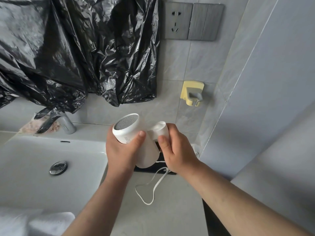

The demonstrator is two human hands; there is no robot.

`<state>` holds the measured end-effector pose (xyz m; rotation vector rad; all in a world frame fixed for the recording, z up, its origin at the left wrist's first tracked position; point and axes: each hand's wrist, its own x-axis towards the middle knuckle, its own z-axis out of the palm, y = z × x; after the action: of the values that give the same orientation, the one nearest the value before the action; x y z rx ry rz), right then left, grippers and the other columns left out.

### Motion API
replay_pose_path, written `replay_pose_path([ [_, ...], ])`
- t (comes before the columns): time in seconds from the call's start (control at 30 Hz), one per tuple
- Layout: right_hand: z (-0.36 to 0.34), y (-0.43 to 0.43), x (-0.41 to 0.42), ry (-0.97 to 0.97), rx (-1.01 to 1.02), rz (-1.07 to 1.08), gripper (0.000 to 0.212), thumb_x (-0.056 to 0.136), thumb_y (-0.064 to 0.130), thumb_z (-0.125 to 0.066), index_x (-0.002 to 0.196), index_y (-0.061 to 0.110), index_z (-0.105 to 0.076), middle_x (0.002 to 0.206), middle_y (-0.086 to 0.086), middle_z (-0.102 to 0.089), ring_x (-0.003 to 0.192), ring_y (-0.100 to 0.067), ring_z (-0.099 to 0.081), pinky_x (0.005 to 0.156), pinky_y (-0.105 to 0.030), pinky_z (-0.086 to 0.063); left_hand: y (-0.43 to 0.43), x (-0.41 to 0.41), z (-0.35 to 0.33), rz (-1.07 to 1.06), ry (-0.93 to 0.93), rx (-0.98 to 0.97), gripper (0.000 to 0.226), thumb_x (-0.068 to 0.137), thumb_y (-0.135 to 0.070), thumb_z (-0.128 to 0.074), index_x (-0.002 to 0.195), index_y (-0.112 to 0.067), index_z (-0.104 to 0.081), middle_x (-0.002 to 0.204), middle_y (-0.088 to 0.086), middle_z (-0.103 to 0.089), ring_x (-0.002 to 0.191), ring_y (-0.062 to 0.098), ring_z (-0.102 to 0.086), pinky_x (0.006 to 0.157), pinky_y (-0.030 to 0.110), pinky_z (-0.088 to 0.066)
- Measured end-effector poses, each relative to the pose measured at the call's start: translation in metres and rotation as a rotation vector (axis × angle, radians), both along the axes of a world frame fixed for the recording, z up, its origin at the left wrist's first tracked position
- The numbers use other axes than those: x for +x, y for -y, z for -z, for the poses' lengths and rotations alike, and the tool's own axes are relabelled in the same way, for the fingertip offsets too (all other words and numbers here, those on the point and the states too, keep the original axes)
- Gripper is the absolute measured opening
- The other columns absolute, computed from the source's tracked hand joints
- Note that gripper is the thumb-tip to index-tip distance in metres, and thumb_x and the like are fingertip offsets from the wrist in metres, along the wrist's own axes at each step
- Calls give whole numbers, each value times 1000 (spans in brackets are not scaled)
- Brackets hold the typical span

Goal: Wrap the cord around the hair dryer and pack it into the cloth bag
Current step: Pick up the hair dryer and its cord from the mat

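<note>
The white hair dryer [127, 132] is held in the air above the grey countertop [170, 212], just beside the white sink [34, 159]. Its barrel is gripped by the left hand [121, 154], thumb pressed on top, while its handle is clasped by the curled fingers of the right hand [179, 150]. The white cord [160, 179] hangs unwrapped and is looped on the countertop. A dark flat item [150, 170] is seen beneath the dryer; it cannot be identified. Crumpled black plastic sheeting [68, 48] is hung above the faucet [67, 125].
</note>
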<state>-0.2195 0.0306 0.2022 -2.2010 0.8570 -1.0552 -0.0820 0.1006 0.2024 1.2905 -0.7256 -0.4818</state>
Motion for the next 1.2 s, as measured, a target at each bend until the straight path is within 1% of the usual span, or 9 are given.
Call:
replay_pose_path([
  [0.2,-8,6,5,-85,-25,4,54,89,56,-31,102,8,-51,69,1,-59,66,-27,-59,59,-44,-48,5,6,-4,-69,73,56,71,53,-57,-72,110,-16,-60,99,-1,-70,87,16,-66,83,44,-56],
  [0.43,0,16,-9,-343,-76,-87,47,87,55,-31,97,13,-49,68,6,-48,61,-22,-46,55,-37,-40,6,26,-20,117,341,170,64,42,-63,-73,97,-38,-52,90,-14,-67,78,-8,-64,64,9,-47],
  [0.63,-4,13,0,-313,44,-56,37,90,53,-34,97,22,-52,62,8,-48,62,-18,-51,60,-40,-45,7,27,-7,-3,290,193,65,50,-68,-70,103,-33,-55,94,-15,-68,86,-4,-64,72,25,-49],
  [0.7,-4,13,3,-258,114,-15,29,97,46,-34,79,31,-50,55,6,-44,55,-11,-47,57,-35,-40,6,22,-5,-42,266,190,68,51,-70,-69,105,-30,-55,94,-16,-67,87,-4,-63,73,26,-50],
  [0.83,-4,15,10,-248,135,102,47,102,41,-27,57,29,-33,50,4,-44,51,-12,-45,53,-32,-33,7,15,-4,-51,248,215,61,53,-70,-67,101,-35,-54,92,-17,-66,87,-2,-63,74,30,-51],
  [0.93,-2,14,9,-275,107,105,49,102,42,-23,58,24,-36,56,-2,-54,60,-25,-53,58,-34,-39,6,19,-3,-7,271,239,60,52,-70,-67,99,-35,-54,90,-15,-67,80,-6,-63,70,27,-50],
  [1.03,-5,14,4,-407,-8,20,45,102,38,-23,68,17,-42,57,2,-48,60,-28,-50,57,-34,-38,4,25,-6,34,368,275,65,53,-70,-68,101,-28,-55,88,-15,-67,78,-7,-63,68,28,-50],
  [1.13,-6,13,-2,-625,-95,-68,41,102,43,-21,73,26,-44,57,8,-40,62,-27,-50,57,-33,-36,6,29,-10,129,577,379,69,54,-74,-65,103,-27,-55,89,-16,-66,85,8,-65,72,35,-53],
  [1.2,-7,14,-4,-649,-75,-51,46,101,48,-18,75,25,-49,56,9,-40,63,-25,-51,57,-33,-35,5,30,-10,137,568,387,70,54,-75,-65,103,-27,-54,89,-15,-67,86,11,-66,74,38,-55],
])
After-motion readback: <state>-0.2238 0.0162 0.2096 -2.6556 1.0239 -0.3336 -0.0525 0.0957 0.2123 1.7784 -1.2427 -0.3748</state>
